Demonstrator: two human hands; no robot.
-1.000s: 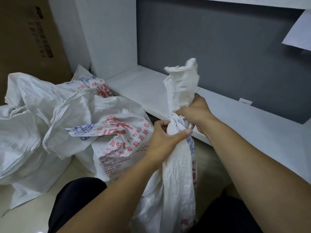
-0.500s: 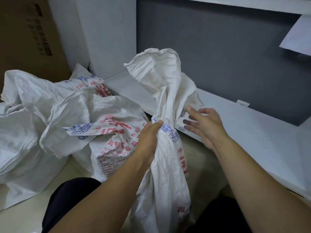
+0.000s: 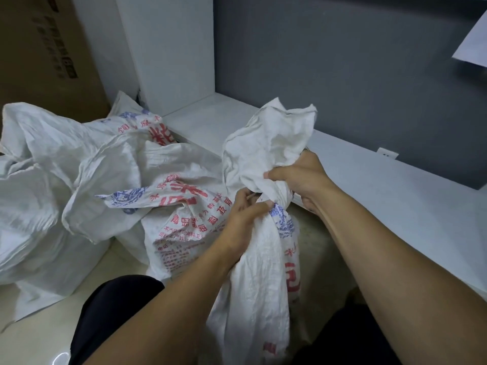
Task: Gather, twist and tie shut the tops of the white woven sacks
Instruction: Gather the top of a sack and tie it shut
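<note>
A white woven sack (image 3: 263, 280) with red and blue print stands between my knees, its top gathered into a narrow neck. My left hand (image 3: 243, 217) clamps the neck from the left, thumb across it. My right hand (image 3: 300, 177) grips the loose top just above, where the cloth bunches into a twisted lump (image 3: 279, 192). The free end (image 3: 271, 138) fans out upward and to the left. Other white printed sacks (image 3: 110, 180) lie slumped and open to the left.
A white ledge (image 3: 395, 201) runs along the grey wall on the right, with a wall socket (image 3: 387, 154) above it. A brown cardboard box (image 3: 39, 54) stands at the back left beside a white cabinet side. My dark-trousered knees flank the sack.
My right hand, open beside the sack half a second ago, has closed on the loose top above my left hand. The free end has dropped lower and folded over.
</note>
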